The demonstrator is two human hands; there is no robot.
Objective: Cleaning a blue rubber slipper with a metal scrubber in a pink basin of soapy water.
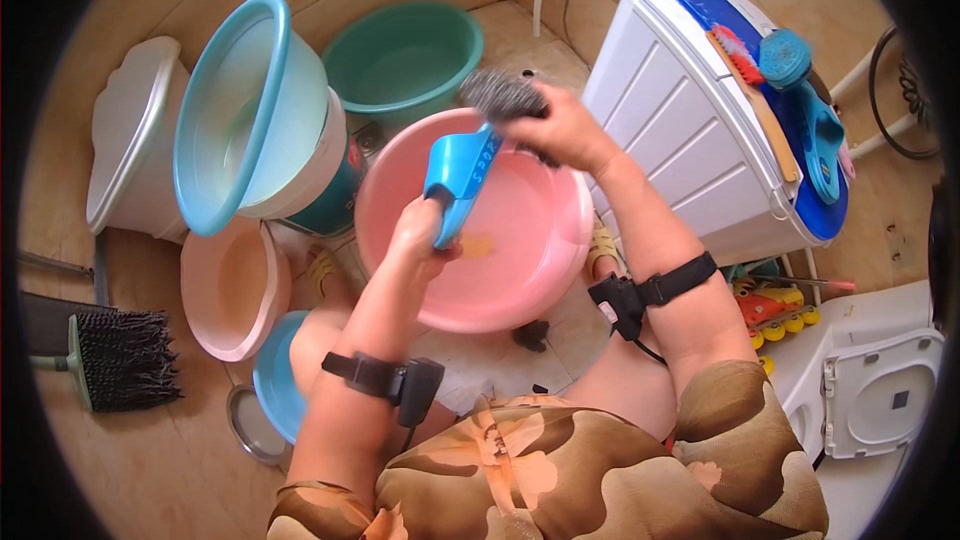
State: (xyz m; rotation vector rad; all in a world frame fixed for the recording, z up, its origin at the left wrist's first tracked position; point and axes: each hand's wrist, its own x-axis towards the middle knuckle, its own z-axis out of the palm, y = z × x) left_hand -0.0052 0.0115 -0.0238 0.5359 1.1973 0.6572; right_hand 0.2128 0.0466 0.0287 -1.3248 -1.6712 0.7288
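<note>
My left hand (pixel 429 234) grips a blue plastic slipper (pixel 459 172), its fingers partly inside the foot opening; the strap bears raised letters. My right hand (pixel 566 127) is closed around a dark grey, bristly scrubbing pad or brush (pixel 502 94), blurred, at the upper end of the slipper. Both hands are above a large pink plastic basin (pixel 517 262), which has a small yellowish thing (pixel 478 246) at its bottom. Whether the basin holds water I cannot tell.
A green basin (pixel 405 60), stacked tubs with a light blue basin (pixel 277 75), a small pink basin (pixel 196 292) and a blue basin (pixel 274 390) stand around. A white washing machine (pixel 660 105) carries brushes and another blue slipper (pixel 821 142). A broom (pixel 127 360) lies left, a toilet (pixel 862 420) right.
</note>
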